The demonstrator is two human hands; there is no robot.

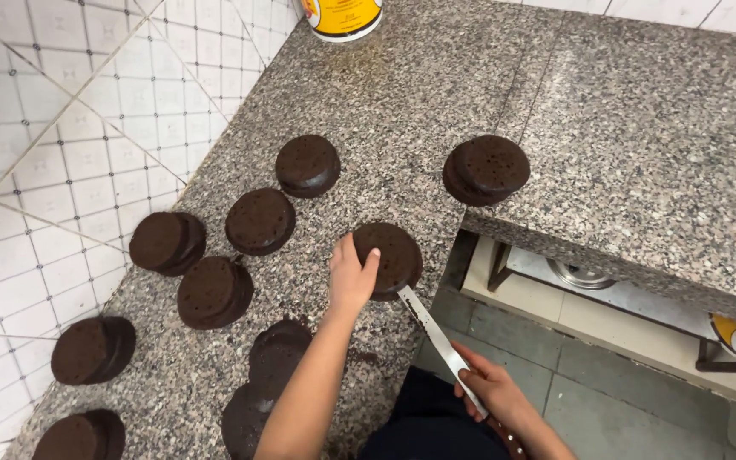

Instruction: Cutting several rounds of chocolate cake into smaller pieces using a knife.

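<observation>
- My left hand (353,277) lies flat on a dark round chocolate cake (389,257) at the edge of the granite surface (402,102); its fingers are spread loosely, pressing on the cake's left rim rather than gripping it.
- My right hand (491,392) has its fingers wrapped shut round the handle of a long knife (436,336), whose blade runs up and to the left, its tip under the cake's lower edge.
- Just left of the left fingers sit two more cake rounds (259,221); another one (307,164) lies beyond them, further up.
- Well to the right of the fingers, a stacked cake (487,169) rests near the surface's step.
- More rounds (94,349) lie along the tiled wall (61,128), far left.
- A yellow tub (342,17) stands at the far end, well apart from both hands.
</observation>
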